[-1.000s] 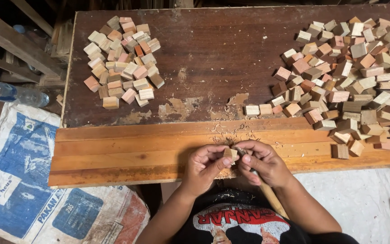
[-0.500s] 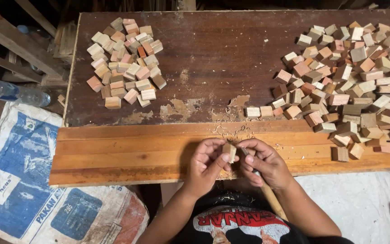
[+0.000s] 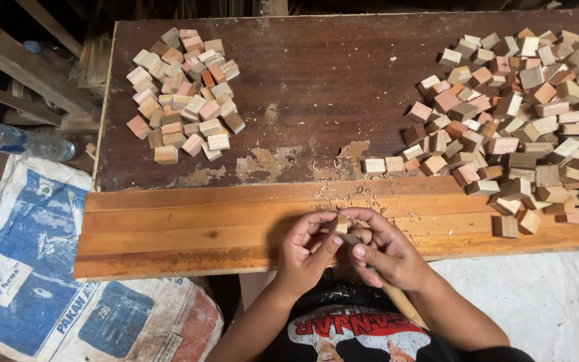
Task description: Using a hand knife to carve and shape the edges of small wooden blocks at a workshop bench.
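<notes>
My left hand (image 3: 305, 253) pinches a small pale wooden block (image 3: 341, 223) at the near edge of the orange plank (image 3: 189, 231). My right hand (image 3: 389, 253) is closed on a tool with a wooden handle (image 3: 402, 303) that runs back toward my body. Its tip (image 3: 351, 238) rests against the underside of the block. Both hands touch each other over the plank's front edge. Fine wood shavings (image 3: 351, 198) lie on the plank just beyond the hands.
A dark worn tabletop (image 3: 316, 80) carries a small pile of wooden blocks (image 3: 182, 94) at the left and a large pile (image 3: 531, 114) at the right, with a short row of blocks (image 3: 384, 165) between. On the floor lie a plastic bottle (image 3: 15, 141), a printed sack (image 3: 28, 288) and a white cloth (image 3: 537, 302).
My hands have stayed at the plank's front edge. The block has risen slightly and turned a little between my fingers.
</notes>
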